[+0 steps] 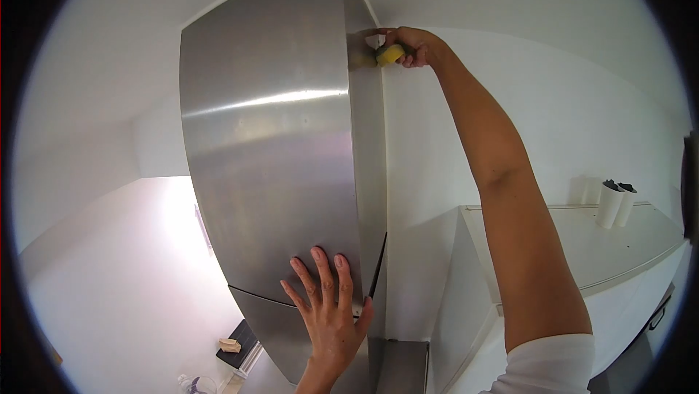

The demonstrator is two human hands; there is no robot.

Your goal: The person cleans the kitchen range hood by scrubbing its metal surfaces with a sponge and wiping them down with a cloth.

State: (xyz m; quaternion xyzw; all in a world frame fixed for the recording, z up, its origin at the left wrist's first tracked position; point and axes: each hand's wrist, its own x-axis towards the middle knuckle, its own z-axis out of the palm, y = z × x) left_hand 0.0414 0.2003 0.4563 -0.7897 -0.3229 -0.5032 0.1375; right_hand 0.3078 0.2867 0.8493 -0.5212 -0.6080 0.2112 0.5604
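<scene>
A tall stainless steel fridge (269,154) fills the middle of the view. My left hand (331,321) lies with fingers spread on its front, across the seam between the upper and lower doors. Up high, my right hand (411,46) reaches to the fridge's right side panel (368,117). Its fingers are closed around a yellow and dark sponge (391,55), which is at or against that panel near the back edge. Part of the sponge is hidden by the fingers.
A white cabinet (568,248) stands to the right, with two white cylinders (610,205) on top. White wall (451,125) runs behind the fridge. At lower left are a dark surface (239,343) with a light brown item (230,345) and a clear object (196,384).
</scene>
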